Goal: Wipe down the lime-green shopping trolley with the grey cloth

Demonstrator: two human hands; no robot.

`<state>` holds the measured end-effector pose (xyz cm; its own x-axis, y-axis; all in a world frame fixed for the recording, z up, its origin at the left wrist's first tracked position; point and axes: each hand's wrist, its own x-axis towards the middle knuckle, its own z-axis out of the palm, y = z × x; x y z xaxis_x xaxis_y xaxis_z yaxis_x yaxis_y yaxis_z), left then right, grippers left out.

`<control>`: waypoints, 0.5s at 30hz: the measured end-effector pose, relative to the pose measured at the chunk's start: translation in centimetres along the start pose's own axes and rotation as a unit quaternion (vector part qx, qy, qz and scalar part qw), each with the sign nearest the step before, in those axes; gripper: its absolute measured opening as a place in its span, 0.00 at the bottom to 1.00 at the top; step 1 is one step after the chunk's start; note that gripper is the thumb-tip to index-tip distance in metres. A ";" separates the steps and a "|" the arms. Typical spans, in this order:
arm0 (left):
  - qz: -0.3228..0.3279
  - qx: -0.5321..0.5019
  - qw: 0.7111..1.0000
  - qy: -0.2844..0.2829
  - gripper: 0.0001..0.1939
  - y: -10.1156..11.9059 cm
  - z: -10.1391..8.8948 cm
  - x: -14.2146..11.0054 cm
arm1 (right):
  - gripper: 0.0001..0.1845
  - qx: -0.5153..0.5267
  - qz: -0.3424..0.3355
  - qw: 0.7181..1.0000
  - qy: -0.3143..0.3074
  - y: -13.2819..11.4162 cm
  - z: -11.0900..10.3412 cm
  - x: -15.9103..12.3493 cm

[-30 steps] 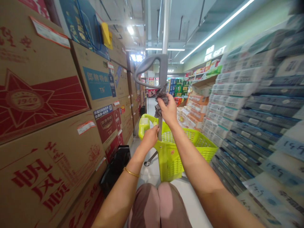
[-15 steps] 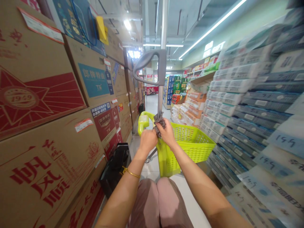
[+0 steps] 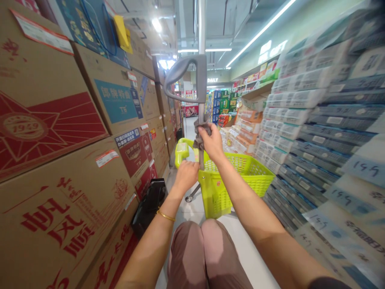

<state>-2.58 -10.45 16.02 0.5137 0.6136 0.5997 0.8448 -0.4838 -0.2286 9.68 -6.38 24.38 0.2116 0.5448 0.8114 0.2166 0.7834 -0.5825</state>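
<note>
Clock face laid over the view, head-on down a shop aisle. Stacked along 9 o'clock, high and close: printed cardboard cartons [image 3: 75, 176]. Piled along 3 o'clock: plastic-wrapped packs [image 3: 300, 148], with handwritten price sheets toward 4. Just off centre toward 4: lime-green basket [image 3: 252, 180], perforated walls, with a castor [image 3: 189, 198] low on the 7 o'clock side. At 6: trouser legs [image 3: 221, 253], brownish pink, knees together. Running from the basket's back edge up past 12: metal pole [image 3: 201, 32]. On the floor at 7, beside the cartons: glossy black bag [image 3: 150, 204]. Fixed to the pole at 12: grey handle [image 3: 201, 78], looped toward 11. Near centre, toward 7: left hand [image 3: 187, 176], curled against the pole's foot, just above the basket; hold on it hidden, cannot tell. Near centre, toward 3: right hand [image 3: 214, 142], closed on grey cloth [image 3: 202, 130]. Cloth bunched against the pole, between handle and basket; whether right round, cannot tell. On the left wrist: thin gold bangle [image 3: 165, 216].
</note>
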 end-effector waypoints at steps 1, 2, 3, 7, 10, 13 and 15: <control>0.003 0.000 1.000 0.003 0.14 0.0 0.0 0.0 | 0.17 0.005 -0.009 1.000 0.011 -0.5 0.3 1.2; 0.004 0.000 1.000 0.004 0.14 0.0 0.1 0.0 | 0.18 0.003 -0.019 0.999 0.027 -0.8 0.5 2.1; 0.004 0.001 1.000 0.004 0.14 0.1 0.1 0.0 | 0.18 -0.002 -0.026 0.999 0.033 -1.0 0.8 2.6; 0.003 0.013 1.000 0.000 0.11 0.2 0.2 0.0 | 0.20 -0.035 -0.039 0.997 0.049 -0.8 1.2 1.9; 0.009 0.014 1.000 0.005 0.12 0.3 0.2 -0.1 | 0.19 -0.053 -0.025 0.997 0.044 0.0 1.0 -0.6; 0.015 0.000 1.000 0.010 0.11 0.4 0.2 -0.1 | 0.17 -0.072 0.003 0.997 0.036 0.8 0.5 -3.3; 0.018 -0.005 1.000 0.012 0.11 0.4 0.3 -0.1 | 0.15 -0.082 0.024 0.996 0.033 1.3 0.1 -5.0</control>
<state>-2.20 -10.51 15.63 0.5395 0.5802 0.6102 0.8245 -0.5109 -0.2432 8.82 -8.03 19.57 0.2865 0.5558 0.7804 0.3565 0.6942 -0.6253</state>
